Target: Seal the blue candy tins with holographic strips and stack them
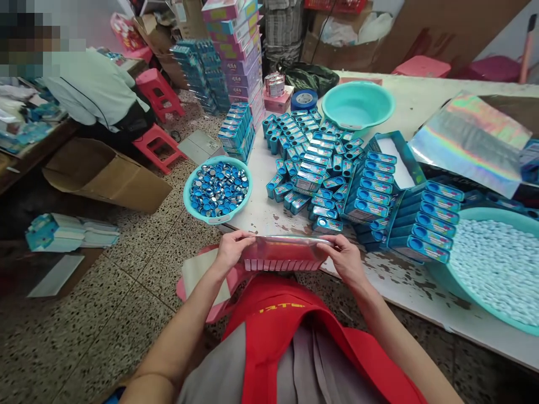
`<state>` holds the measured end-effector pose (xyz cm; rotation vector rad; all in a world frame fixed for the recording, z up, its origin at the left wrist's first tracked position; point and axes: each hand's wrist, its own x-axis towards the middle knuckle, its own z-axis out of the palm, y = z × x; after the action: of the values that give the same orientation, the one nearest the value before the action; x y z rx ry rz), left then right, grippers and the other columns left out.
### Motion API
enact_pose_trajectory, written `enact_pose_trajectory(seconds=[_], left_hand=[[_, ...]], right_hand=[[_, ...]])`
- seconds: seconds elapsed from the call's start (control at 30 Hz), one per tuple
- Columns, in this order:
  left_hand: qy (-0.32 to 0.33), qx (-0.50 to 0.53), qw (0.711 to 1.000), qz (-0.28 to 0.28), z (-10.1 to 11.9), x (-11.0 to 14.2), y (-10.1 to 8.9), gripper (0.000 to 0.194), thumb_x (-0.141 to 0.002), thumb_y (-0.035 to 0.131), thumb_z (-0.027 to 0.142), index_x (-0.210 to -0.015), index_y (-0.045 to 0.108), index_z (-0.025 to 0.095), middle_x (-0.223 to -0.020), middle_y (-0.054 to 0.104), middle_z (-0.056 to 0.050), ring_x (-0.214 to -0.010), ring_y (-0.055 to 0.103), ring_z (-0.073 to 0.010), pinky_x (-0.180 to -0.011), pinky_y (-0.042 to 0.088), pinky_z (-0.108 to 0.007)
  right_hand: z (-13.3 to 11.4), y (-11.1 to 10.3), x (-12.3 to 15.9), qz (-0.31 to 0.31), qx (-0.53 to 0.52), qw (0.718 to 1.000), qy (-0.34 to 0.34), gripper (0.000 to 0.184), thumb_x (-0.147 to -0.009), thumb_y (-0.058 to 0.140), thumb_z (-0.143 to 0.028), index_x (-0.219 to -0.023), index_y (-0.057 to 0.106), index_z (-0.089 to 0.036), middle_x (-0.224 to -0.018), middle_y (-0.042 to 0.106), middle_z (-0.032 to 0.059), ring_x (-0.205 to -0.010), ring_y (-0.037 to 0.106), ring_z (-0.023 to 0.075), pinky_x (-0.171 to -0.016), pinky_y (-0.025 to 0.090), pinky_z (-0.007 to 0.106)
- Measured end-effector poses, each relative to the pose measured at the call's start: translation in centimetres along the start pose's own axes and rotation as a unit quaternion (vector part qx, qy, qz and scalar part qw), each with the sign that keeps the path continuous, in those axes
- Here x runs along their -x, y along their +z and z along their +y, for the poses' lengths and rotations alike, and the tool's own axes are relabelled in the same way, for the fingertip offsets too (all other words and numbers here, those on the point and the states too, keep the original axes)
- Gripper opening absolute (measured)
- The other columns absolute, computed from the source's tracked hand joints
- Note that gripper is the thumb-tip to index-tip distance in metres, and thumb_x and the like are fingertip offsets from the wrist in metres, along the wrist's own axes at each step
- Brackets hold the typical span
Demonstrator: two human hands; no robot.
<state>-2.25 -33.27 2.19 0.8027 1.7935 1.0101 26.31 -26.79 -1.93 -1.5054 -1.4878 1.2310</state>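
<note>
Both hands hold a shiny reflective sheet at the table's front edge, just above the red apron. Its mirror-like face looks red, and a row of pale rectangles runs along its lower edge. My left hand pinches the left end between thumb and fingers. At the right end, my right hand grips it the same way. Beyond it lies a heap of small blue boxes, with a stacked row of them on top. A turquoise basin of blue and silver caps stands to the left.
At right are rows of blue boxes, a basin of pale pieces and a holographic sheet. Another basin and blue tape sit behind. A pink stool is at left; a person sits farther off.
</note>
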Motion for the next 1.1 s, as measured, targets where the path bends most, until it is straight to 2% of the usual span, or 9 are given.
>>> enact_pose_trajectory(seconds=[0.13,0.33,0.43,0.5,0.57,0.63,0.73,0.87,1.1], left_hand=[[0.099,-0.118,0.987,0.036,0.2,0.1,-0.4,0.018,-0.062,0.069,0.037,-0.064,0.071,0.020,-0.083,0.061,-0.003,-0.083,0.058,-0.0170,-0.073,0.047,-0.027],[0.062,-0.101,0.993,-0.020,0.8,0.9,0.0,0.023,-0.072,0.059,0.040,-0.068,0.064,0.019,-0.061,0.059,0.002,-0.059,0.051,-0.0125,-0.060,0.040,-0.024],[0.111,-0.149,0.982,-0.031,1.8,2.0,1.8,0.019,-0.075,0.056,0.036,-0.069,0.065,0.019,-0.066,0.063,0.001,-0.063,0.054,-0.0128,-0.064,0.040,-0.024],[0.152,-0.181,0.969,-0.069,2.4,2.5,3.0,0.020,-0.077,0.054,0.034,-0.070,0.066,0.020,-0.069,0.066,0.001,-0.067,0.056,-0.0130,-0.067,0.041,-0.024],[0.166,-0.196,0.963,-0.083,2.7,2.4,3.4,0.021,-0.077,0.054,0.033,-0.069,0.067,0.020,-0.068,0.066,0.001,-0.066,0.055,-0.0128,-0.067,0.041,-0.023],[0.138,-0.185,0.972,-0.042,2.4,1.6,2.6,0.020,-0.075,0.056,0.034,-0.067,0.067,0.019,-0.065,0.065,0.001,-0.063,0.054,-0.0123,-0.064,0.040,-0.023],[0.083,-0.128,0.988,0.037,1.0,-0.5,0.1,0.020,-0.069,0.060,0.037,-0.068,0.066,0.018,-0.061,0.062,0.002,-0.060,0.053,-0.0117,-0.059,0.040,-0.022],[0.066,-0.097,0.993,0.028,-0.9,-3.1,-1.5,0.023,-0.066,0.063,0.040,-0.069,0.067,0.017,-0.061,0.062,0.002,-0.061,0.054,-0.0123,-0.060,0.040,-0.022],[0.074,-0.132,0.988,0.006,-2.1,-5.7,-0.6,0.034,-0.071,0.058,0.046,-0.082,0.070,0.016,-0.071,0.068,0.000,-0.066,0.058,-0.0145,-0.063,0.043,-0.024]], right_hand=[[0.3,-0.4,-0.5,0.021,0.082,0.992,-0.097,0.037,-0.070,0.064,-0.060,-0.067,0.072,-0.025,-0.078,0.057,0.0044,-0.081,0.054,0.0214,-0.076,0.044,0.038],[-0.2,-1.6,-1.1,-0.078,0.123,0.980,-0.138,0.039,-0.081,0.054,-0.059,-0.069,0.068,-0.025,-0.091,0.069,0.0065,-0.091,0.061,0.0250,-0.085,0.043,0.043],[-2.7,0.9,-0.5,-0.077,0.192,0.956,-0.206,0.036,-0.074,0.066,-0.056,-0.094,0.071,-0.026,-0.108,0.069,0.0089,-0.108,0.057,0.0296,-0.097,0.035,0.048],[-4.5,3.5,-0.1,-0.138,0.227,0.933,-0.241,0.031,-0.074,0.070,-0.050,-0.095,0.071,-0.027,-0.100,0.072,0.0069,-0.104,0.059,0.0272,-0.101,0.031,0.047],[-5.6,5.3,-0.1,-0.217,0.240,0.917,-0.232,0.018,-0.084,0.061,-0.042,-0.082,0.072,-0.027,-0.081,0.073,0.0027,-0.084,0.063,0.0197,-0.097,0.035,0.040],[-5.4,5.2,-0.7,-0.243,0.253,0.913,-0.206,0.022,-0.088,0.056,-0.037,-0.076,0.072,-0.026,-0.073,0.072,0.0016,-0.072,0.062,0.0163,-0.085,0.040,0.032],[-3.2,2.2,-2.1,-0.215,0.272,0.929,-0.130,0.020,-0.084,0.060,-0.037,-0.077,0.073,-0.024,-0.073,0.072,0.0027,-0.068,0.061,0.0169,-0.065,0.039,0.027],[0.1,-1.5,-3.5,-0.233,0.191,0.951,-0.061,0.027,-0.084,0.054,-0.041,-0.077,0.072,-0.022,-0.069,0.070,0.0010,-0.062,0.060,0.0160,-0.058,0.038,0.025],[2.6,0.1,-3.9,-0.144,0.055,0.988,-0.026,0.023,-0.078,0.055,-0.039,-0.080,0.065,-0.019,-0.071,0.069,0.0023,-0.065,0.061,0.0166,-0.063,0.045,0.027]])
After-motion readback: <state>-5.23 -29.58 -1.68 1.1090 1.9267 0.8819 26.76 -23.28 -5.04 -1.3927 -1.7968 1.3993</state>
